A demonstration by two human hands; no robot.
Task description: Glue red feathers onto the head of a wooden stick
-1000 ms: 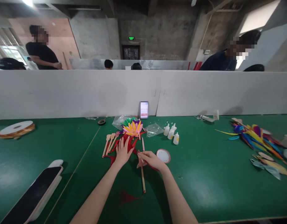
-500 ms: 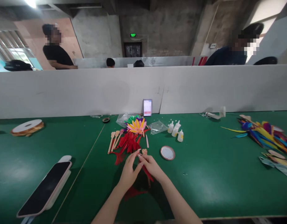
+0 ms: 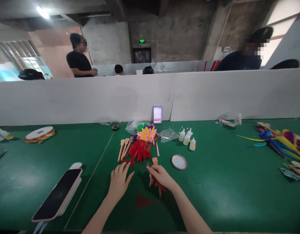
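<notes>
My left hand [image 3: 119, 180] is spread over the green table, its fingertips near a red tassel and empty. My right hand [image 3: 161, 177] pinches a red feather [image 3: 162, 186] over a wooden stick [image 3: 155, 161] with a rounded top. A red tassel [image 3: 143, 201] lies below, joined to the stick's lower end. Beyond the hands is a pile of red feathers [image 3: 139, 150], with yellow and pink feathers [image 3: 147, 134] behind it. Several wooden sticks [image 3: 120, 150] lie left of the pile. A small round dish [image 3: 179, 162] sits right of my right hand.
White glue bottles [image 3: 192, 144] and a plastic bag [image 3: 169, 135] lie behind the dish. A large phone [image 3: 58, 195] is at left, a ribbon roll [image 3: 39, 134] behind it. Colourful feathers [image 3: 279, 139] are at far right. People [image 3: 79, 61] are beyond the white partition [image 3: 103, 97].
My left hand has come away from my right hand, moved left and spread open. My right hand still pinches the red feather. The camera view has shifted slightly.
</notes>
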